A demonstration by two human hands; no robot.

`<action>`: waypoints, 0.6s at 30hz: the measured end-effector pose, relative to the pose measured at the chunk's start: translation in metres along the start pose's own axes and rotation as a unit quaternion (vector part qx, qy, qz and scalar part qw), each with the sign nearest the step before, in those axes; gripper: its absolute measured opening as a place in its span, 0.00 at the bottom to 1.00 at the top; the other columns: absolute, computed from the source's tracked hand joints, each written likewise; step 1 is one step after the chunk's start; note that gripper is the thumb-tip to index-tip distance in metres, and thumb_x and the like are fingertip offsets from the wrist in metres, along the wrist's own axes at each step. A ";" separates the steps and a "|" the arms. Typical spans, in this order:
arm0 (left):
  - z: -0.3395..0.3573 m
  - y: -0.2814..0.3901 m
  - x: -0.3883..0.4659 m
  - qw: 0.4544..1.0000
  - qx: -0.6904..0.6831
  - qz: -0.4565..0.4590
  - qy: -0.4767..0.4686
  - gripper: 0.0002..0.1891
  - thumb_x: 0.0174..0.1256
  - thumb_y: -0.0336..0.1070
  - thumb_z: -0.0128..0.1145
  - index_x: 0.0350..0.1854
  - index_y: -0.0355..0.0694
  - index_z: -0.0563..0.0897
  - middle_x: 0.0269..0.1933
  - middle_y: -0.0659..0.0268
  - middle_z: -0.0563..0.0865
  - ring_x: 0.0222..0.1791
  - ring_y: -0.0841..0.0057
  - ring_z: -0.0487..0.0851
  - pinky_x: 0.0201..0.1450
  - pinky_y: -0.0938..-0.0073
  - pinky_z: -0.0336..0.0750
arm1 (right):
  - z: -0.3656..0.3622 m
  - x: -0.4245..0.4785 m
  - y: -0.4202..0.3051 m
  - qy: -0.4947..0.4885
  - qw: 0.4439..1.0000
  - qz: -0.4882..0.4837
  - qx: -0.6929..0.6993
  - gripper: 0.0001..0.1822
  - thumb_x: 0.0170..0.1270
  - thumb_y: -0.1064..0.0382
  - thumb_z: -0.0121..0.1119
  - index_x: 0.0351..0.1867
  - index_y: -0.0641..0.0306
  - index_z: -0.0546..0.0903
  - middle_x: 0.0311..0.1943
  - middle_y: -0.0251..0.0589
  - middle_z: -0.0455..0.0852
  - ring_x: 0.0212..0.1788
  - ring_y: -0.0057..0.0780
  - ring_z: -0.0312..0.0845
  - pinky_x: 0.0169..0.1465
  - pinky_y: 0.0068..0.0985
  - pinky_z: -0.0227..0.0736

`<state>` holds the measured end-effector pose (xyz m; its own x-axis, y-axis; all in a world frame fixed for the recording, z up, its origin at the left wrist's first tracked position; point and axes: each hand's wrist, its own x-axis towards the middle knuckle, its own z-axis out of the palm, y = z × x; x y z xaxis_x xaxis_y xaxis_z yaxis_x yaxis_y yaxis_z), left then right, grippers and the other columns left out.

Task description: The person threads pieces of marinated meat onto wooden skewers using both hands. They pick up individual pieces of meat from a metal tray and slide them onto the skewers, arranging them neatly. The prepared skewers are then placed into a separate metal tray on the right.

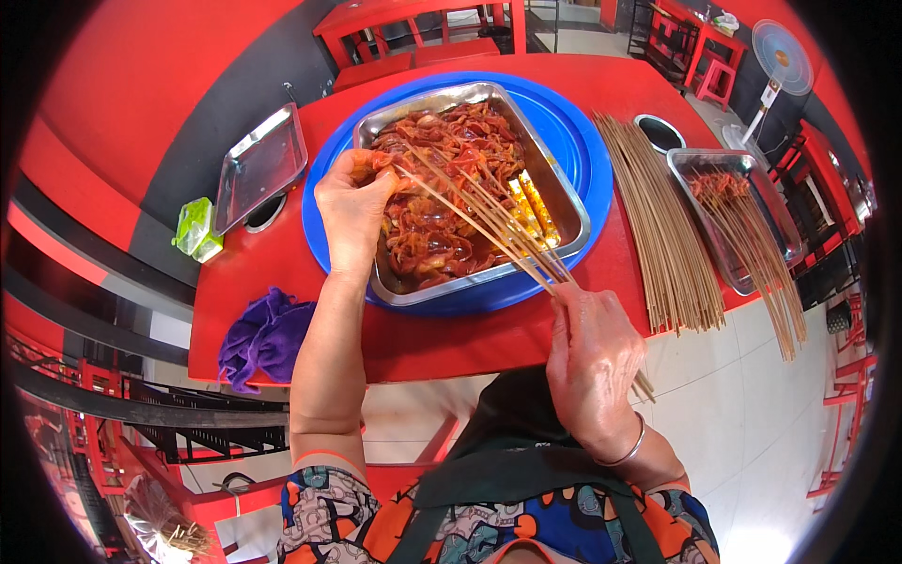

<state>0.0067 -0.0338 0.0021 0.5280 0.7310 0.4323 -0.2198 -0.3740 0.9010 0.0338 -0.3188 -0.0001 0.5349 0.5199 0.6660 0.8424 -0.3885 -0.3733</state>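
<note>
A steel tray [574,215] of raw marinated meat pieces [451,233] in reddish sauce rests on a round blue plastic lid or tray [599,169]. My left hand [359,204] pinches a piece of meat over the tray's left part, at the tip of one wooden skewer. Several thin wooden skewers [500,229] fan out from my right hand [595,359], which is closed around them near the table's front edge; their tips lie over the meat. Whether the skewer tip has pierced the pinched piece cannot be told.
Right of the blue round stand a pile of bare skewers [662,233] and a steel tray [789,243] with loaded meat skewers [726,190]. An empty steel tray [261,169], a green-white packet [197,229] and a purple cloth [264,342] lie left on the red table [451,352].
</note>
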 end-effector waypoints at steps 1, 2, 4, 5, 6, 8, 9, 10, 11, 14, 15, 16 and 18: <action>0.000 0.001 -0.001 1.000 0.003 0.010 0.004 0.07 0.64 0.20 0.64 0.43 0.30 0.85 0.39 0.64 0.90 0.39 0.80 0.89 0.43 0.80 0.83 | 0.001 0.000 -0.002 0.001 1.000 -0.004 -0.003 0.14 0.55 0.78 0.65 0.45 0.70 0.82 0.29 0.45 0.83 0.30 0.40 0.78 0.31 0.37 0.74; 0.001 0.000 -0.001 1.000 0.014 0.020 0.013 0.07 0.63 0.20 0.64 0.43 0.30 0.85 0.39 0.64 0.90 0.39 0.81 0.88 0.43 0.80 0.83 | 0.001 0.000 -0.004 -0.003 1.000 -0.002 -0.003 0.14 0.56 0.78 0.64 0.45 0.71 0.81 0.28 0.45 0.83 0.29 0.40 0.77 0.30 0.36 0.73; 0.001 -0.003 -0.001 0.998 0.037 0.039 0.031 0.08 0.63 0.20 0.64 0.44 0.29 0.85 0.39 0.65 0.91 0.39 0.84 0.86 0.44 0.81 0.81 | 0.002 -0.002 -0.008 -0.019 1.000 0.021 0.007 0.13 0.59 0.78 0.65 0.46 0.68 0.82 0.32 0.45 0.84 0.31 0.42 0.80 0.33 0.38 0.74; 0.000 -0.004 -0.001 0.998 0.030 0.043 0.034 0.09 0.62 0.20 0.64 0.44 0.29 0.85 0.39 0.65 0.91 0.38 0.85 0.86 0.44 0.81 0.80 | 0.002 -0.002 -0.009 -0.027 0.999 0.033 0.012 0.13 0.61 0.78 0.65 0.47 0.67 0.82 0.33 0.46 0.85 0.33 0.43 0.81 0.34 0.38 0.75; -0.001 -0.004 -0.001 0.998 0.024 0.048 0.038 0.09 0.62 0.19 0.64 0.44 0.30 0.85 0.39 0.66 0.91 0.38 0.85 0.85 0.44 0.81 0.80 | 0.003 -0.002 -0.009 -0.026 0.999 0.031 0.015 0.13 0.61 0.78 0.65 0.46 0.67 0.82 0.33 0.45 0.85 0.33 0.43 0.81 0.34 0.38 0.75; -0.001 -0.003 -0.002 0.997 0.020 0.055 0.044 0.09 0.61 0.19 0.65 0.44 0.30 0.85 0.39 0.67 0.90 0.38 0.86 0.84 0.44 0.82 0.79 | 0.005 -0.001 -0.009 -0.023 0.999 0.026 0.021 0.12 0.61 0.77 0.66 0.46 0.67 0.82 0.33 0.45 0.85 0.33 0.43 0.81 0.34 0.38 0.75; 0.000 -0.002 -0.002 0.997 0.021 0.056 0.045 0.09 0.61 0.19 0.65 0.44 0.30 0.85 0.39 0.67 0.90 0.38 0.86 0.84 0.44 0.82 0.79 | 0.007 -0.001 -0.008 -0.013 1.000 0.016 0.023 0.13 0.59 0.78 0.65 0.45 0.68 0.81 0.32 0.45 0.84 0.31 0.42 0.80 0.32 0.38 0.74; 0.000 -0.001 -0.002 0.997 0.022 0.058 0.046 0.10 0.61 0.19 0.65 0.44 0.30 0.85 0.39 0.68 0.90 0.38 0.87 0.84 0.44 0.82 0.79 | 0.009 0.000 -0.007 -0.002 1.000 0.006 0.025 0.14 0.57 0.78 0.64 0.45 0.70 0.81 0.30 0.45 0.83 0.30 0.41 0.78 0.31 0.37 0.74; 0.001 0.000 -0.003 0.997 0.023 0.058 0.044 0.10 0.61 0.19 0.65 0.44 0.30 0.85 0.39 0.68 0.90 0.38 0.87 0.84 0.44 0.82 0.79 | 0.011 0.000 -0.006 0.009 1.000 -0.005 0.027 0.14 0.54 0.79 0.63 0.44 0.71 0.81 0.29 0.46 0.82 0.28 0.40 0.77 0.29 0.36 0.73; 0.003 0.001 -0.005 0.998 0.023 0.054 0.032 0.09 0.61 0.19 0.64 0.44 0.31 0.85 0.39 0.68 0.90 0.38 0.87 0.84 0.44 0.82 0.79 | 0.015 0.001 -0.005 0.005 0.999 -0.002 0.031 0.13 0.56 0.79 0.62 0.45 0.71 0.81 0.28 0.46 0.82 0.29 0.41 0.78 0.29 0.37 0.73; 0.004 0.001 -0.007 0.998 0.022 0.051 0.026 0.09 0.61 0.19 0.64 0.43 0.31 0.85 0.39 0.69 0.90 0.38 0.87 0.84 0.44 0.82 0.79 | 0.016 0.002 -0.006 0.003 0.999 0.000 0.032 0.13 0.57 0.79 0.62 0.44 0.71 0.81 0.28 0.46 0.82 0.29 0.41 0.78 0.29 0.37 0.73; 0.006 0.001 -0.008 0.998 0.021 0.048 0.019 0.09 0.61 0.19 0.64 0.43 0.31 0.85 0.38 0.69 0.89 0.38 0.88 0.83 0.44 0.82 0.79 | 0.017 0.004 -0.007 0.001 0.999 0.003 0.033 0.12 0.58 0.78 0.62 0.44 0.71 0.80 0.27 0.46 0.81 0.29 0.42 0.78 0.29 0.37 0.74; 0.013 0.003 -0.014 0.997 0.042 0.063 0.001 0.08 0.61 0.19 0.64 0.43 0.31 0.85 0.38 0.70 0.89 0.38 0.88 0.83 0.44 0.82 0.79 | 0.021 0.007 -0.007 0.001 0.999 0.009 0.033 0.11 0.59 0.78 0.62 0.44 0.71 0.80 0.27 0.47 0.81 0.30 0.43 0.79 0.30 0.38 0.74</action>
<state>0.0093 -0.0528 -0.0020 0.4984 0.6766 0.5421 -0.2152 -0.5092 0.8333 0.0328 -0.2963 -0.0060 0.5496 0.5120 0.6602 0.8354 -0.3462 -0.4269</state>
